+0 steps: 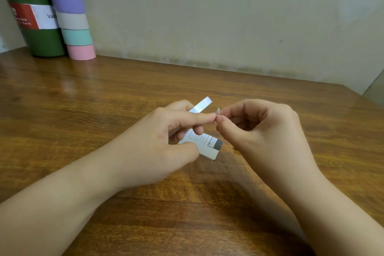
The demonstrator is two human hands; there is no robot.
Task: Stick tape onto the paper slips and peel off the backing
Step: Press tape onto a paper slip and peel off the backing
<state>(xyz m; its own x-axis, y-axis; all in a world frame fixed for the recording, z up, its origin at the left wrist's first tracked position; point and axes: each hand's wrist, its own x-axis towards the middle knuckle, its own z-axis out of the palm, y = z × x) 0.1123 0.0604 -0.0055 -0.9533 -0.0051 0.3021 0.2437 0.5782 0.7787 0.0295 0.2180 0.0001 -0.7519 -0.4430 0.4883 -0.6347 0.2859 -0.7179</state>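
Observation:
My left hand (166, 139) holds a folded paper slip (207, 145) with small print and a dark patch, thumb against its lower edge, just above the wooden table (83, 110). A white strip (201, 105), tape or its backing, sticks up and away behind my left fingers. My left forefinger points right and meets my right hand (259, 131). There my right thumb and forefinger pinch a small white tab (218, 111); which strip it belongs to I cannot tell.
At the back left corner a dark green flask (31, 16) with a red and white label stands beside a tall stack of pastel tape rolls (70, 12). A pale wall runs behind the table, whose right corner is at the far right.

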